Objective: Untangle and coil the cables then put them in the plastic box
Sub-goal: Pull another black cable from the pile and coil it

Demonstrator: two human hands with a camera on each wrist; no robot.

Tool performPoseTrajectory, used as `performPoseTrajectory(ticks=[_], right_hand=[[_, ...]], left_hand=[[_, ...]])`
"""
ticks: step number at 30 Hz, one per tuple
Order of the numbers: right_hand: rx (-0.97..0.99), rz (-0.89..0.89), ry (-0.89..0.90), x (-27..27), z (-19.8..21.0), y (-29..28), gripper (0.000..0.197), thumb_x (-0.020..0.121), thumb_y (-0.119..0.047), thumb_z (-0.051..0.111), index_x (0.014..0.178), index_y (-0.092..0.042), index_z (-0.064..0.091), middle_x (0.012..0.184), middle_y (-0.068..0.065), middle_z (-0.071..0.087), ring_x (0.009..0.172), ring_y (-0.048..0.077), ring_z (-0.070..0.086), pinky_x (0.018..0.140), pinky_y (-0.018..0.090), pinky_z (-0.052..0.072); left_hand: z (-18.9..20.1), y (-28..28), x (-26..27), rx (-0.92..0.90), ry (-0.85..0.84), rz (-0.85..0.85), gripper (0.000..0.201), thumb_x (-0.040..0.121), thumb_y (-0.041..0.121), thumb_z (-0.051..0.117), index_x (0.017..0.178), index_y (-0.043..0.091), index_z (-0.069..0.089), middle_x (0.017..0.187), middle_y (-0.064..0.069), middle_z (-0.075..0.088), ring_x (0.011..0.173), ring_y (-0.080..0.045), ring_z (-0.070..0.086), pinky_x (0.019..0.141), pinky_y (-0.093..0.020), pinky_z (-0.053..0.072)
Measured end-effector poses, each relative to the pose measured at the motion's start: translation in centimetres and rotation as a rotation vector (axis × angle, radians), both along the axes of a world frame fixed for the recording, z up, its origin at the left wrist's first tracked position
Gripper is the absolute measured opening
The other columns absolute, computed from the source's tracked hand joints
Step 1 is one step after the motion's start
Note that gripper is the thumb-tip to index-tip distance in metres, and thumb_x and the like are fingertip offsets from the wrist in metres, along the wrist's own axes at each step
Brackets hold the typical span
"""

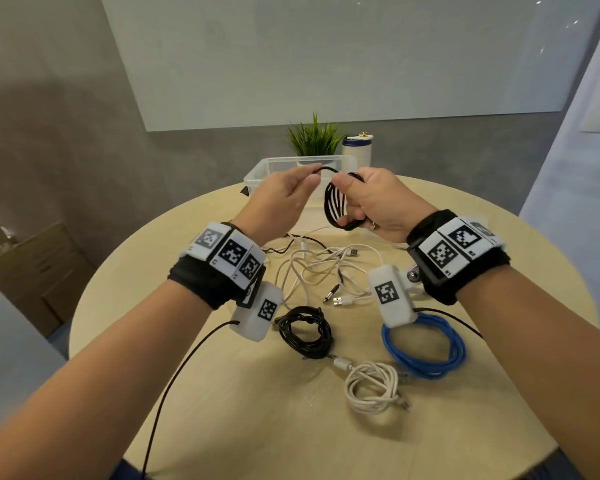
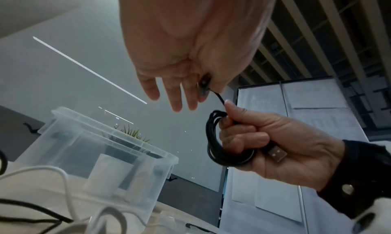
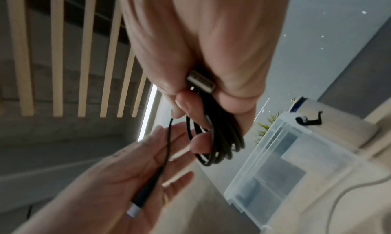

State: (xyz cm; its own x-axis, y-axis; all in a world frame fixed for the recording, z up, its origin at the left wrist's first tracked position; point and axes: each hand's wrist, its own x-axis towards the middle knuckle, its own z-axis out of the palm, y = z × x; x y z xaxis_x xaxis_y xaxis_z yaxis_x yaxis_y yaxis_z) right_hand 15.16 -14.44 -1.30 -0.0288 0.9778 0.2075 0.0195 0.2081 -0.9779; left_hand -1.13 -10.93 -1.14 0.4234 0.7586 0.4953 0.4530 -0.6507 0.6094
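The right hand point(image 1: 374, 202) is closed around a black coil point(image 1: 336, 206) of cable, held in the air at the centre of the head view. The left hand point(image 1: 284, 199) holds the free end of this same cable: the thumb presses the plug against the fingers, while the other fingers stay nearly straight. A short arc of cable joins the two hands.

Behind the hands, at the far edge of the round table point(image 1: 222, 410), stands the clear plastic box point(image 1: 257, 174). Its lid is off, and through the walls no cable is seen inside.

In the middle of the frame, below the hands, lies a tangle point(image 1: 326, 268) of white and black cables. Lower on the table are three coiled cables: a black one point(image 1: 305, 332), a blue one point(image 1: 426, 348) at lower right and a white one point(image 1: 371, 388) nearest to the person. Behind the box stand a small plant point(image 1: 314, 138) and a white jar point(image 1: 356, 148).

The left wrist view shows a USB plug point(image 2: 275, 153) that sticks out from the right hand under the coil; the head view hides most of it. The right wrist view shows the other plug point(image 3: 137, 204), dark with a light tip, lying across the left palm point(image 3: 118, 179). This view also shows a black clip point(image 3: 308, 119) on the box rim.
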Motion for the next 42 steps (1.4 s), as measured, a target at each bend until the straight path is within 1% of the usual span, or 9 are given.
performPoseTrajectory(ticks=[4,5,7,10,14,23,31,35,42], right_hand=[[-0.026,0.148,0.179,-0.5,0.8,-0.9,0.026,0.104,-0.026,0.04,0.085,-0.01,0.048,0.049,-0.007,0.037,0.037,0.005,0.032,0.05,0.024,0.049],[-0.044,0.166,0.219,-0.5,0.9,-1.1,0.029,0.104,-0.027,0.039,0.081,-0.01,0.046,0.051,-0.005,0.036,0.037,0.005,0.032,0.049,0.024,0.048],[-0.09,0.201,0.295,-0.3,0.8,-1.2,0.034,0.104,-0.029,0.038,0.077,-0.01,0.046,0.055,-0.002,0.035,0.038,0.006,0.032,0.047,0.024,0.046],[-0.133,0.231,0.305,-0.3,0.4,-1.2,0.037,0.104,-0.03,0.037,0.075,-0.009,0.048,0.06,0.001,0.037,0.043,0.009,0.038,0.047,0.024,0.045],[-0.14,0.12,0.144,-0.1,-0.3,-1.0,0.036,0.103,-0.032,0.039,0.076,-0.012,0.052,0.062,0.0,0.045,0.055,0.013,0.046,0.05,0.02,0.047],[-0.12,0.038,0.166,-1.4,-0.8,0.2,0.034,0.104,-0.039,0.032,0.083,-0.015,0.044,0.061,0.0,0.04,0.053,0.013,0.046,0.048,0.024,0.047],[-0.06,0.037,0.25,-2.0,-1.2,0.4,0.033,0.104,-0.038,0.033,0.084,-0.014,0.043,0.062,0.001,0.04,0.05,0.011,0.045,0.04,0.023,0.041],[-0.049,0.056,0.248,-2.0,-1.1,0.0,0.034,0.104,-0.038,0.033,0.083,-0.014,0.043,0.061,0.0,0.038,0.051,0.01,0.042,0.04,0.024,0.039],[-0.027,0.014,0.01,-2.4,-1.5,-0.7,0.034,0.104,-0.04,0.032,0.081,-0.017,0.042,0.06,-0.003,0.041,0.05,0.011,0.043,0.039,0.022,0.035]], left_hand=[[-0.8,-0.7,0.1,-0.055,-0.077,-0.086,0.028,0.103,0.018,0.04,0.117,0.017,0.064,0.081,0.005,0.067,0.07,0.004,0.061,0.071,-0.018,0.049],[-1.0,-0.8,0.0,-0.099,-0.118,-0.114,0.027,0.103,0.017,0.04,0.112,0.016,0.065,0.079,0.007,0.066,0.067,0.003,0.061,0.07,-0.022,0.05],[-1.3,-0.9,-0.3,-0.201,-0.201,-0.17,0.026,0.102,0.016,0.041,0.105,0.015,0.067,0.082,0.001,0.068,0.07,-0.009,0.062,0.067,-0.031,0.048],[-1.9,-0.9,-0.5,-0.381,-0.374,-0.254,0.024,0.101,0.011,0.043,0.108,0.005,0.065,0.089,-0.015,0.063,0.077,-0.024,0.056,0.066,-0.029,0.048],[-3.0,-0.9,0.0,-0.539,-0.546,-0.28,0.022,0.099,0.005,0.045,0.098,0.006,0.066,0.072,-0.001,0.064,0.059,-0.006,0.054,0.056,-0.015,0.047],[-3.2,0.1,1.2,-0.789,-0.86,-0.284,0.013,0.099,0.008,0.048,0.098,0.008,0.061,0.075,0.001,0.07,0.065,-0.005,0.06,0.056,-0.013,0.049],[-3.6,0.9,0.5,-0.589,-0.592,-0.277,0.008,0.093,0.004,0.054,0.09,0.011,0.059,0.075,-0.002,0.058,0.058,-0.004,0.05,0.053,-0.016,0.04],[-3.6,0.5,0.5,-0.514,-0.497,-0.254,0.006,0.094,0.003,0.053,0.092,0.005,0.058,0.077,-0.009,0.057,0.059,-0.008,0.054,0.056,-0.016,0.047],[-3.2,-0.1,-0.5,-0.572,-0.608,-0.18,0.017,0.097,0.005,0.05,0.081,0.01,0.055,0.067,-0.001,0.062,0.057,-0.008,0.059,0.053,-0.016,0.049]])
